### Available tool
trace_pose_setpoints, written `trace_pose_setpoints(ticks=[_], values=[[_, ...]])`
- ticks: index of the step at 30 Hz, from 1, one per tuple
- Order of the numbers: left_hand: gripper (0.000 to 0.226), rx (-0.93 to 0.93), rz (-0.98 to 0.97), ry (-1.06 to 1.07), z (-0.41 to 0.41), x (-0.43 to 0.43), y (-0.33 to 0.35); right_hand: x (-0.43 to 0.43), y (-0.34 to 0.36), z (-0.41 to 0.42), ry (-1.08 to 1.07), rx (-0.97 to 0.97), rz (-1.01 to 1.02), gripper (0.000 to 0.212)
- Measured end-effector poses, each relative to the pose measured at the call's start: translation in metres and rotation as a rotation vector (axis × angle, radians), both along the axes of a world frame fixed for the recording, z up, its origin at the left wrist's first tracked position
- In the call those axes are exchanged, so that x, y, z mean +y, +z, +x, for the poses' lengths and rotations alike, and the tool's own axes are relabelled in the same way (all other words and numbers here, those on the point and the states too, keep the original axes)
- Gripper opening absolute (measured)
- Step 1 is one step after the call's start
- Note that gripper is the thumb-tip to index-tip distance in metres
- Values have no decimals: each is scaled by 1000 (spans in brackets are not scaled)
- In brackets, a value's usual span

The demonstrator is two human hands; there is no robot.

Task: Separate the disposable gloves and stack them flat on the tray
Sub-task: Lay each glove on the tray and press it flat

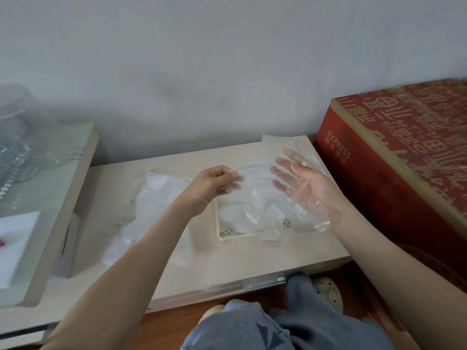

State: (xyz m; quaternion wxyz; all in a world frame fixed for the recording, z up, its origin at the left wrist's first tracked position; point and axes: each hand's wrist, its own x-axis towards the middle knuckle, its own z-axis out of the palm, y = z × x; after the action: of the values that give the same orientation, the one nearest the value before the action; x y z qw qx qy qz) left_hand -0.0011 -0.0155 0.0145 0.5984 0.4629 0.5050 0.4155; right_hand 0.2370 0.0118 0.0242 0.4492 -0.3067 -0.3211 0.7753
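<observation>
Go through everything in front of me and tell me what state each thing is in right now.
left hand: pinches one edge of the held glove.
right hand: open, palm up, film draped over it.
held glove: lifted above the tray, spread between the hands.
tray: on the table, holds loose clear gloves.
glove pile: lies left of the tray.
red box: closed.

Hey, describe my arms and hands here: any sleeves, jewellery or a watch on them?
The left forearm and right forearm are bare to the frame edge, no sleeves showing. The left hand and right hand carry no visible rings, watch or bracelet. A clear disposable glove overlaps the right hand's fingers; whether it is worn cannot be told.
</observation>
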Motion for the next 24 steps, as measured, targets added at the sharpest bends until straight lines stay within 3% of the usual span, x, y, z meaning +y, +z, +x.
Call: trace_pose_setpoints(ticks=[3, 8, 13, 15, 17, 18, 24], values=[[18, -3, -18, 59, -3, 0, -5, 0, -1, 2, -44, 8, -19, 35], [37, -178, -131, 220, -1, 0, -10, 0, 5, -2, -129, 98, -22, 32], [72, -117, -109, -104, 20, -5, -16, -1, 7, -13, -183, 220, -33, 33], [55, -31, -79, -168, 29, -5, -13, 0, 4, -17, -214, 230, -29, 33], [18, 23, -69, -106, 36, -2, -10, 0, -1, -19, -234, 221, -23, 32], [11, 26, -69, -77, 37, 0, -8, 1, -4, -18, -241, 215, -26, 32], [22, 125, -78, -143, 15, 16, 6, 13, -15, 7, -241, 46, -123, 20]])
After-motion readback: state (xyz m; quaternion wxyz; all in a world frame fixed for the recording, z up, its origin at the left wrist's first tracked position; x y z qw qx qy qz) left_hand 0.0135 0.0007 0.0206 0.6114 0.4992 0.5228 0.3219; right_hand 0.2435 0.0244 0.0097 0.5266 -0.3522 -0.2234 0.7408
